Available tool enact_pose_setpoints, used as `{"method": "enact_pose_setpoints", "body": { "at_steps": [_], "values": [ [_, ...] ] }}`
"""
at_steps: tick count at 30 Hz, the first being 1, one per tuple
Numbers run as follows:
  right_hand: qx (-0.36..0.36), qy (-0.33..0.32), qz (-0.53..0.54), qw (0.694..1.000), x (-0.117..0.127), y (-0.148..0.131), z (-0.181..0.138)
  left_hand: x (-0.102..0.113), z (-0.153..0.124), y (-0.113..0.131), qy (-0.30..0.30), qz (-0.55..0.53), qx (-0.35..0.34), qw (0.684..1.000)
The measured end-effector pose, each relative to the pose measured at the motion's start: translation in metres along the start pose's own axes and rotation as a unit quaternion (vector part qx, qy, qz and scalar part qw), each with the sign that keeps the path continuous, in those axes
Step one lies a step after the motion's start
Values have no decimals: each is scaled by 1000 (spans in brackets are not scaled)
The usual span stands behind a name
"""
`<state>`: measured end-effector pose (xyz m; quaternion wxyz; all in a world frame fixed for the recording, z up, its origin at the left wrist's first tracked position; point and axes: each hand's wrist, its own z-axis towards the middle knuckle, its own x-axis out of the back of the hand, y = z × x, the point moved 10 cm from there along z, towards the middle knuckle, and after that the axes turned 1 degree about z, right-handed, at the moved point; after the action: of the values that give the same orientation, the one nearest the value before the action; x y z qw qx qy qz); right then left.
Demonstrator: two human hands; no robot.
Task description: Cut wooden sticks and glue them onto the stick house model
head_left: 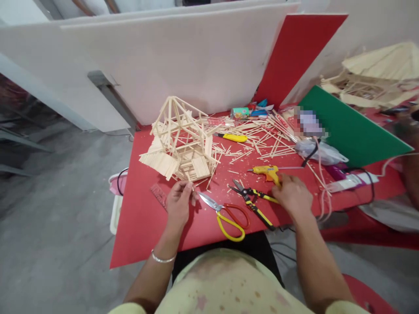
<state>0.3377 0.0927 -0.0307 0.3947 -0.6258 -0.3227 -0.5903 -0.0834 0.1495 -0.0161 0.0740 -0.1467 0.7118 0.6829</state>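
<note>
Left hand (178, 201) narrow, hold unclear; right hand (294, 196) grips gun (267, 171), whose nine-o'clock nozzle (250, 170), swung carelessly, could burn the left.

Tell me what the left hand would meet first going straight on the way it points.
The left hand would probably meet the near edge of the wooden-stick model, just ahead of it; depth is unclear here, so the two may be touching.

Craft workshop: glue gun (266, 171), scissors (218, 208)
</note>
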Motion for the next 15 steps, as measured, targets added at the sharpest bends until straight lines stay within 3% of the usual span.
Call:
{"method": "enact_pose_setpoints", "body": {
  "at_steps": [2, 5, 8, 10, 12, 15],
  "values": [
    [-21, -57, 3, 998, -18, 13, 20, -3, 1, -1, -12, -6, -1, 1000],
    [-32, -85, 60, 994, -29, 14, 33, -4, 3, 4, -10, -16, -2, 1000],
    [-10, -67, 92, 993, -17, 1, 27, -1, 2, 8, -1, -26, 8, 1000],
    [-3, -27, 124, 992, 4, -10, 14, -3, 2, 10, -8, -29, 16, 999],
    [6, 50, 272, 961, 36, -24, -5, -7, 2, 12, -17, -36, 22, 999],
    [33, 37, 486, 873, 66, -61, -31, -13, 4, 13, -24, -45, 39, 998]
  ]
}}
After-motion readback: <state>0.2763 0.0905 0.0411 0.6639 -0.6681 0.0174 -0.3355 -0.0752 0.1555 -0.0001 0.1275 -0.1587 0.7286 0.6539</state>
